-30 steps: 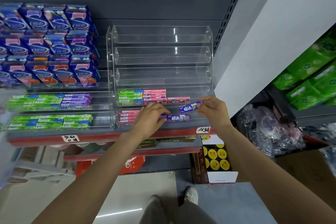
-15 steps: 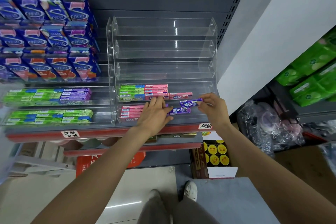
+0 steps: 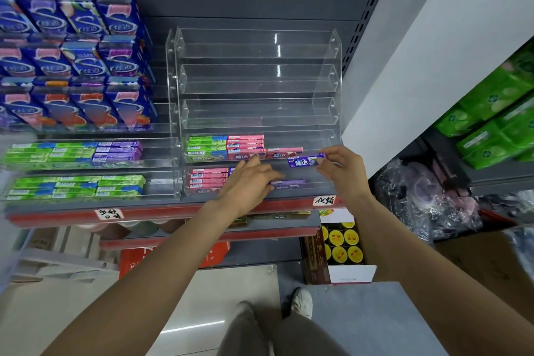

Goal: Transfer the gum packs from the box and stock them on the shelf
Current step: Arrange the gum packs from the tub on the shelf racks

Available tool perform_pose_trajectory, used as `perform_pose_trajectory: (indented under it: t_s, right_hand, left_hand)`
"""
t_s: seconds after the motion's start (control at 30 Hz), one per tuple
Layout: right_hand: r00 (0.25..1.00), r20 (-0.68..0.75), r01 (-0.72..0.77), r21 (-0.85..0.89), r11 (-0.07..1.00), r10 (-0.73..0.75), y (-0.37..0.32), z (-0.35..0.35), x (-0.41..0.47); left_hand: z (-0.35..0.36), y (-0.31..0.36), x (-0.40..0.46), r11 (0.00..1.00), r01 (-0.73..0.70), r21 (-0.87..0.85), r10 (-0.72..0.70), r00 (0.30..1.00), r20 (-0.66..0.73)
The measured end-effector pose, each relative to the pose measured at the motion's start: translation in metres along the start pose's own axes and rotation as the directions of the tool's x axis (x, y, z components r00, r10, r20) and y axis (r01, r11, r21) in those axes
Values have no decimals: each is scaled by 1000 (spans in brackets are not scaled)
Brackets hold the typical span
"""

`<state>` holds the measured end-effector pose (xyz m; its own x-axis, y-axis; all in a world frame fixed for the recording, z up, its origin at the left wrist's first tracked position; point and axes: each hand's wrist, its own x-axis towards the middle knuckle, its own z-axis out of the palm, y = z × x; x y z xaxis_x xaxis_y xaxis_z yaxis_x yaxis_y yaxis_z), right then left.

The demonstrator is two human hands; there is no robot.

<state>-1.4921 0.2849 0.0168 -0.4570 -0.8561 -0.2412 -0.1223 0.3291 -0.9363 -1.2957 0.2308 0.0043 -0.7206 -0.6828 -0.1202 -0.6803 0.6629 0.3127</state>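
Head view: right hand point(image 3: 345, 171) pinching a purple gum pack point(image 3: 305, 160) by its right end, held level in front of the clear acrylic rack point(image 3: 260, 112), just above the bottom tier. Left hand point(image 3: 248, 182) reaching into that bottom tier, fingers straight, fingertips touching another purple pack point(image 3: 287, 184) lying flat beside a stack of pink packs point(image 3: 208, 179). Green and pink packs point(image 3: 225, 147) filling the tier above. Red-edged shelf point(image 3: 161, 212) underneath; yellow-lidded carton point(image 3: 341, 245) on the floor below.
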Motion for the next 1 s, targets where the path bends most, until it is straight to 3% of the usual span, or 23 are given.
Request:
perform_pose_trajectory:
  t_s: [0.17, 0.43, 0.6, 0.77, 1.0]
  right_hand:
    - [1000, 12, 2, -26, 1000, -2, 1, 2, 0]
    - [996, 71, 61, -248, 967, -45, 12, 17, 6]
    - [971, 201, 216, -496, 841, -131, 9, 21, 7]
    - [920, 361, 376, -711, 593, -151, 12, 25, 8]
    - [885, 441, 446, -710, 544, -150, 6, 27, 4]
  left_hand:
    - [1, -9, -9, 995, -24, 100, 24, 1000, 0]
    - [5, -17, -17, 1000, -6, 18, 7, 999, -39]
    - [6, -19, -18, 1000, -16, -13, 15, 1000, -11]
    - [3, -17, -11, 1000, -4, -30, 5, 1000, 12]
    - [2, -17, -9, 1000, -5, -12, 5, 1000, 9]
